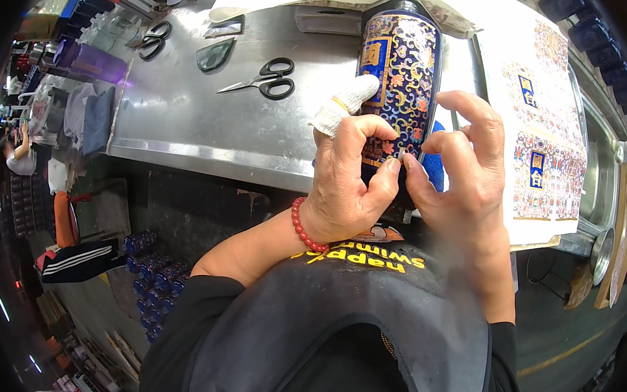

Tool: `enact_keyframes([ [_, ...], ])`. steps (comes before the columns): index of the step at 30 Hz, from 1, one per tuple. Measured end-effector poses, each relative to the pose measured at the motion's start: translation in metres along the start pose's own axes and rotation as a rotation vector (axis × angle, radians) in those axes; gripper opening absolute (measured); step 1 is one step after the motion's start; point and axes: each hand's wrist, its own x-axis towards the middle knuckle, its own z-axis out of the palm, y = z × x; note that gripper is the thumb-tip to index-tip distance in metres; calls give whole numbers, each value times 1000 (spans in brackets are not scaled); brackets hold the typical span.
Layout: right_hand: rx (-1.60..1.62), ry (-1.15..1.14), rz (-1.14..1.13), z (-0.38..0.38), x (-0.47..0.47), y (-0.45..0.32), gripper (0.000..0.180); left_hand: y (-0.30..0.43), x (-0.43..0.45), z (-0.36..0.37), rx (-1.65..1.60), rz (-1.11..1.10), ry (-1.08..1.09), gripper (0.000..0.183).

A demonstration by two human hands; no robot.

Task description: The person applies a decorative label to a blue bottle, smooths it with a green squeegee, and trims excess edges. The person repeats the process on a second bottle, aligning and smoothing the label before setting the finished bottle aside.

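A dark blue glass bottle (411, 71) with colourful floral scrollwork and a gold-framed blue panel lies before me, its neck pointing away. My left hand (354, 171) holds its left side near the base. White fabric covers (348, 105) are on some of its fingers, and a red bead bracelet (302, 228) circles the wrist. My right hand (465, 158) rests its fingertips along the bottle's right side. Both thumb tips meet at the base end, beside a tiny pale bit I cannot identify. Part of a blue cloth (435, 161) shows under the bottle.
Black-handled scissors (275, 79) lie on the metal table (187, 114), with a second pair (154, 40) farther left. A dark green pointed scraper-like piece (214, 54) is nearby. Printed pattern sheets (551, 126) lie at right. Several blue bottles (158, 278) stand low at left. A person (21, 156) is at far left.
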Motion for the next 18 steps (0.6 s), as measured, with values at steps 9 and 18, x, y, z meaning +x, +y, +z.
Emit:
enact_keyframes([
  [9, -24, 12, -34, -2, 2, -1, 23, 2, -1, -1, -74, -71, -22, 34],
  [18, 93, 97, 82, -13, 6, 8, 34, 3, -3, -4, -52, -138, -38, 30],
])
